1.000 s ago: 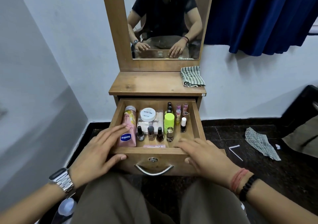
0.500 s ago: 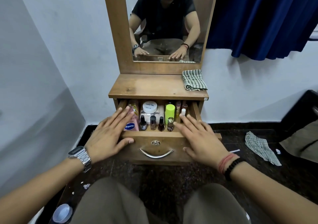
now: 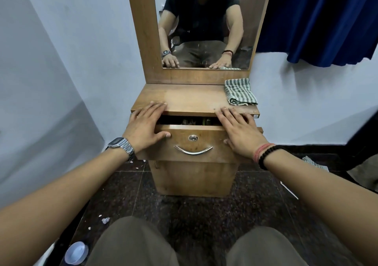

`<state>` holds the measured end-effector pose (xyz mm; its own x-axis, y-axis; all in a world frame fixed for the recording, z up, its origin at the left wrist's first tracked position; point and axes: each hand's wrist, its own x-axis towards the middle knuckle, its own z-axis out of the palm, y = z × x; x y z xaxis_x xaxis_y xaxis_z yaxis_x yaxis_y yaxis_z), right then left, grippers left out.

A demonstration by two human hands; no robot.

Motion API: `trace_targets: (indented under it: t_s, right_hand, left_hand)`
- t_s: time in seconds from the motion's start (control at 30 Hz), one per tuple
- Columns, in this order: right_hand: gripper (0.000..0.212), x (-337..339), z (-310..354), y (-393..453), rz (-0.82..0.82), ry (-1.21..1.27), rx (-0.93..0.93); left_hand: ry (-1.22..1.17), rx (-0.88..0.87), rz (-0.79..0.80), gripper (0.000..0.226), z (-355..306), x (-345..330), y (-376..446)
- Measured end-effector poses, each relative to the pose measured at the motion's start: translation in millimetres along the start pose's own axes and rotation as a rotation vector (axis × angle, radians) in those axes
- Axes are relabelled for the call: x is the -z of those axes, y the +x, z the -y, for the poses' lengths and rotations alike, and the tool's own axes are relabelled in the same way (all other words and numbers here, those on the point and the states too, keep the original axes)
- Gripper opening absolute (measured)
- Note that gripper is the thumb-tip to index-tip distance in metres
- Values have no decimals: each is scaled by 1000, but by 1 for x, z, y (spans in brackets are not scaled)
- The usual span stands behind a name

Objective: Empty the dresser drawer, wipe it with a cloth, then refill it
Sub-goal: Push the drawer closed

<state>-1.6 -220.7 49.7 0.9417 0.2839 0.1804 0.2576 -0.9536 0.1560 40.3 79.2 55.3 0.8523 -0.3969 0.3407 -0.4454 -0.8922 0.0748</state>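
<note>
A pale-walled corner held a narrow wooden dresser (image 3: 185, 99) with a mirror (image 3: 206, 23), a blue curtain (image 3: 319, 18) and dark speckled floor (image 3: 196, 208). The drawer (image 3: 194, 143) stood nearly closed, its contents barely visible through the gap, with the folded striped cloth (image 3: 239, 91) on the dresser top. The left hand (image 3: 144, 129) and right hand (image 3: 239, 131) lay flat on the drawer front, fingers straight and spread, likely to push it evenly
</note>
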Motion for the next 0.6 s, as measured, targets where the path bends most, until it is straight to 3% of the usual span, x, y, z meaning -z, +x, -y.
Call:
trace_targets:
  t_s: [0.27, 0.37, 0.6]
  right_hand:
    - [53, 3, 3, 24, -249, -58, -2]
    - [40, 3, 4, 30, -306, -98, -5]
    - [34, -4, 9, 39, -337, -160, -57]
  left_hand:
    - [35, 4, -167, 47, -7, -8, 31]
    - [102, 17, -183, 41, -10, -11, 39]
    - [210, 2, -148, 40, -10, -8, 46]
